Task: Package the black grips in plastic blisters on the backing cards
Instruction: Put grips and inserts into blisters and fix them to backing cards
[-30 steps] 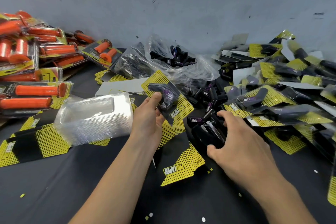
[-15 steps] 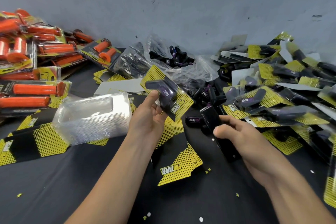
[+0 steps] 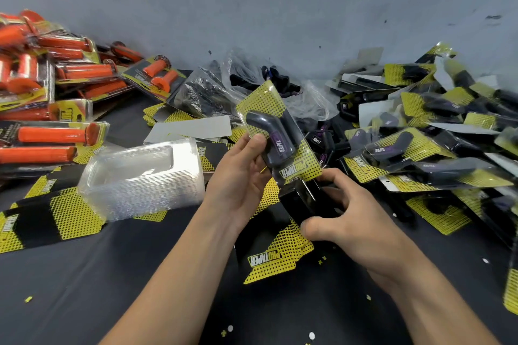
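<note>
A: Task item, where?
B: Black grip [image 3: 269, 134] sits under a clear blister [image 3: 290, 127] on a yellow-dotted backing card [image 3: 260, 103]. It's held up off the surface, centre frame, tilted.
A: Hands?
B: Left hand [image 3: 241, 179] grips the backing card from its left side, thumb on the blister front, fingers behind. Right hand [image 3: 356, 224] is curled round a black glossy object [image 3: 300, 202], whose top end meets the card's bottom edge. Could be a stapler, too blurry to call.
A: Around it?
B: Loose backing card [image 3: 277, 258] lies flat on the dark surface [image 3: 112, 288] below both hands. Stack of clear blisters [image 3: 140, 176] is just left of the left hand. Plastic bag [image 3: 246, 81] with loose black grips is behind, by the wall. Pile of packed black grips [image 3: 420, 148] on the right. Orange grip packs [image 3: 53, 134] far left.
</note>
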Demonstrator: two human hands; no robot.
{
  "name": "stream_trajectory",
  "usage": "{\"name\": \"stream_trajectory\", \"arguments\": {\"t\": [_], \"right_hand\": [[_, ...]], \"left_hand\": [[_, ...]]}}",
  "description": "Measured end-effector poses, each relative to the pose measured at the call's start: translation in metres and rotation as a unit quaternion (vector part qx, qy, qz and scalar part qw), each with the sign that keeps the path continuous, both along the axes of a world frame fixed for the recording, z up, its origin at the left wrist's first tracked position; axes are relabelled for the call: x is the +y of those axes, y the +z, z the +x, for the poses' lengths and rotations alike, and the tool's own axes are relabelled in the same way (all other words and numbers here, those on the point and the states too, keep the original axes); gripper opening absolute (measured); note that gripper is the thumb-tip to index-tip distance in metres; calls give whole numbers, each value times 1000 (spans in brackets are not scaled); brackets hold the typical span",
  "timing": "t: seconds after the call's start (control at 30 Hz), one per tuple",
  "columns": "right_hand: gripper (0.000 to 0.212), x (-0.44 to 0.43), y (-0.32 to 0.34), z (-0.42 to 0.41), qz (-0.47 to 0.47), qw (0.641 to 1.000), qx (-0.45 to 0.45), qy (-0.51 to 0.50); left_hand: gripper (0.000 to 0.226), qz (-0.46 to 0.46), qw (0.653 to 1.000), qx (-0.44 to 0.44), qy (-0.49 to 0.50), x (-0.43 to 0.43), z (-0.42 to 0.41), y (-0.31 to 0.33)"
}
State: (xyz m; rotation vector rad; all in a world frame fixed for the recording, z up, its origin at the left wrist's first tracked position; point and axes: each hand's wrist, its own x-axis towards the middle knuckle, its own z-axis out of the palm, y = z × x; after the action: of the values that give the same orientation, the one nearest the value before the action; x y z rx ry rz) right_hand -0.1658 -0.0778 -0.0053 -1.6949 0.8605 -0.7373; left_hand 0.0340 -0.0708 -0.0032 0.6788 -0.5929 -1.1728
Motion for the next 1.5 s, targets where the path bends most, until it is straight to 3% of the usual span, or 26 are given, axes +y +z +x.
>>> {"name": "stream_trajectory", "arguments": {"t": [0.57, 0.83, 1.13, 1.2, 1.33, 1.43, 1.5], "right_hand": [[50, -1, -4, 4, 50, 996, -74, -11], [46, 0, -6, 7, 59, 995, -83, -20], [30, -2, -10, 15, 82, 985, -117, -102], [32, -4, -8, 10, 85, 989, -105, -67], [46, -9, 0, -6, 118, 992, -28, 20], [55, -9, 0, -14, 138, 989, 59, -9], [62, -10, -1, -16, 71, 985, 147, -57]], "left_hand": [[27, -12, 999, -24, -37, 2, -6, 1], [34, -6, 999, -33, -37, 2, -5, 1], [49, 33, 999, -35, -18, 1, -13, -2], [45, 31, 999, -37, -6, 0, -13, -2], [12, 58, 995, -42, 66, -3, -8, -5], [17, 88, 991, 20, 99, -5, 0, -5], [16, 95, 990, 45, 96, -5, 2, -6]]}}
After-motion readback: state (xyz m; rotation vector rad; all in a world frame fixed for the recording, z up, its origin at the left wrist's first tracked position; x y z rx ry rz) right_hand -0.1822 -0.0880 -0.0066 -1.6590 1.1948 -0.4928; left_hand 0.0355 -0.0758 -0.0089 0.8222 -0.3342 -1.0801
